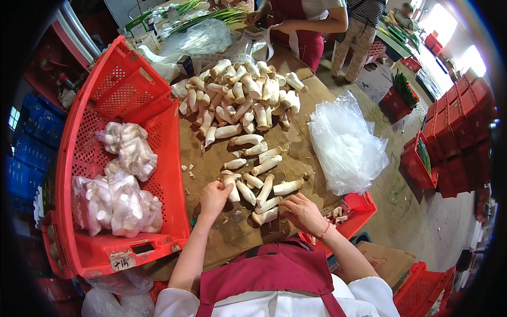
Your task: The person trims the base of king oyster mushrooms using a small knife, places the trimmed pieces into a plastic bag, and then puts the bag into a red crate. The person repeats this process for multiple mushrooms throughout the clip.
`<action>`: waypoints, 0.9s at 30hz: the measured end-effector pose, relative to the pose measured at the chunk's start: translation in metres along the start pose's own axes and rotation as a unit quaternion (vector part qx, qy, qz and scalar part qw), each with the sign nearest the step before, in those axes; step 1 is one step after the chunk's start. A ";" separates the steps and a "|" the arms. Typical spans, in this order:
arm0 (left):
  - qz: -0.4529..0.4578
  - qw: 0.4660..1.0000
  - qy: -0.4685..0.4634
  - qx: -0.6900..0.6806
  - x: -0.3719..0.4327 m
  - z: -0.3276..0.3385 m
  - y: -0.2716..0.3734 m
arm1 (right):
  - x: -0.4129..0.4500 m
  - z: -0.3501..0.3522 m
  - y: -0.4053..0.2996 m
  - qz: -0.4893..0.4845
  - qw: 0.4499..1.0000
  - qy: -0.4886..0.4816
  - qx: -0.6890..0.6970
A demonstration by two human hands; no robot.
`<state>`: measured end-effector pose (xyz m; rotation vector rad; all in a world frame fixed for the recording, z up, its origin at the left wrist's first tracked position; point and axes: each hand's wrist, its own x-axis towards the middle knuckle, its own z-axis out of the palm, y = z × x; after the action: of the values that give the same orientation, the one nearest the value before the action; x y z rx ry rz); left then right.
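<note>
My left hand [214, 198] pinches an upright king oyster mushroom [230, 185] between thumb and fingers. To its right, several trimmed mushrooms lie loosely on the brown tabletop [222, 249]. My right hand [304, 212] is bent over the right side of this group, its fingertips at the end of a king oyster mushroom [268, 205]; whether they grip it is hidden. Just below lies another mushroom [264, 216]. Farther back rises a large heap of king oyster mushrooms [245, 91].
On the left, a red perforated crate [184, 214] holds mushrooms in clear bags [126, 210]. Clear plastic bags [344, 142] are stacked at the right table edge, above a red crate [362, 208] with trimmings. A person in an apron [313, 47] works across the table. Red crates [459, 126] stand farther right.
</note>
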<state>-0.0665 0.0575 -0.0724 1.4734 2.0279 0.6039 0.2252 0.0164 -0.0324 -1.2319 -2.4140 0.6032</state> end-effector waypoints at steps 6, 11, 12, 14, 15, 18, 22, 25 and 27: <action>0.077 0.990 0.080 0.082 0.002 -0.015 -0.024 | 0.045 0.033 -0.013 -0.019 0.998 0.065 -0.014; -0.010 0.997 0.018 0.078 0.001 0.004 0.003 | 0.084 0.078 -0.026 -0.003 0.989 0.042 -0.141; 0.039 0.994 0.048 0.094 0.003 0.014 -0.011 | 0.092 0.080 -0.034 0.003 0.988 0.036 -0.153; 0.053 0.989 0.061 0.122 0.002 0.022 -0.004 | 0.101 0.085 -0.033 0.059 0.986 -0.028 -0.151; 0.056 0.986 0.069 0.137 0.002 0.023 -0.004 | 0.105 0.090 -0.031 0.084 0.984 -0.061 -0.147; 0.073 0.981 0.061 0.166 0.015 0.036 -0.036 | 0.103 0.093 -0.021 0.048 0.997 0.017 -0.063; 0.123 0.980 0.053 0.148 0.018 0.034 -0.046 | 0.094 0.053 -0.022 0.145 0.960 -0.024 0.240; 0.065 0.990 0.100 0.075 0.012 0.028 -0.032 | 0.084 0.036 -0.014 0.217 0.842 -0.106 0.483; 0.060 0.990 0.104 0.081 0.012 0.024 -0.026 | 0.079 0.032 -0.007 0.227 0.800 -0.098 0.546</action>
<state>-0.0717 0.0616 -0.1093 1.6989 2.2018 0.6798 0.1611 0.0711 -0.0461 -1.1512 -1.3238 1.9648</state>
